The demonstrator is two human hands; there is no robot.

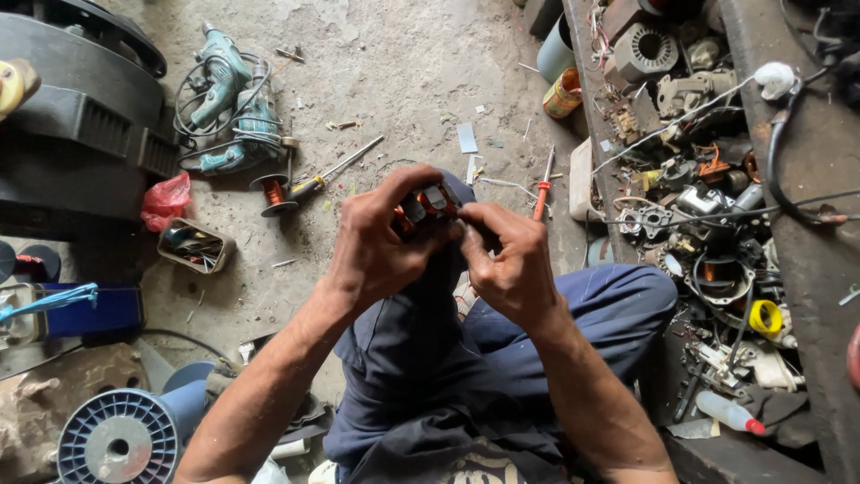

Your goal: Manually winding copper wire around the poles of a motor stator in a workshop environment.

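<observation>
Open concrete floor [394, 81] ahead of the hands, passable between the teal drills [228, 103] and screwdriver [333, 172] at left and the cluttered parts shelf [699, 206] at right.

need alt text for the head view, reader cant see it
Seen from above, a seated person's left hand and right hand hold a small motor part with copper windings over their knees. On the concrete floor lie two teal drills, a screwdriver and a wire spool; a shelf of motor scrap stands at right.
</observation>
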